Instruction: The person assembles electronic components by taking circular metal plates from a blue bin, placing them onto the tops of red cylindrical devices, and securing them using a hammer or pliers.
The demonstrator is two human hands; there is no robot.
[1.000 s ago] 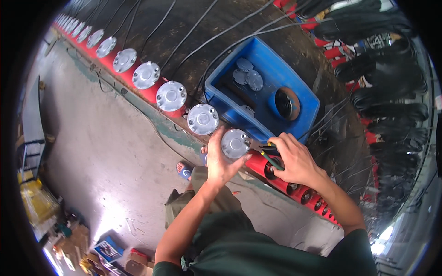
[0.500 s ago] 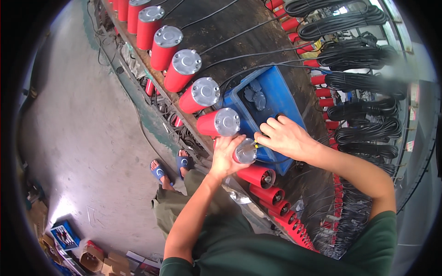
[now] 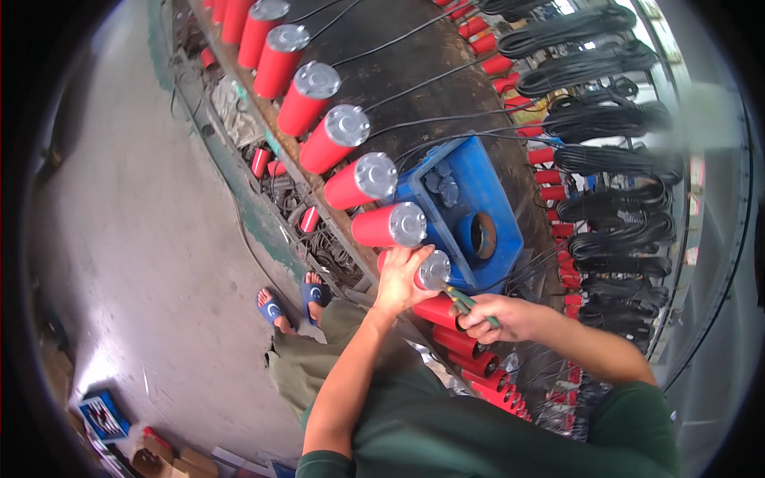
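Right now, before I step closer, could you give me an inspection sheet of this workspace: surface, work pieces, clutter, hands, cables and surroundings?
Surface: dark, stained table.
Work pieces: red cylinders in a row along the edge; silver caps on those toward upper left.
Clutter: loose metal discs in a blue bin.
Hands: left hand around a capped cylinder; right hand grips green-handled pliers, tip by that cap, contact unclear.
Cables: black cables cross the table; coiled bundles at right.
Surroundings: grey floor; cardboard boxes at lower left.
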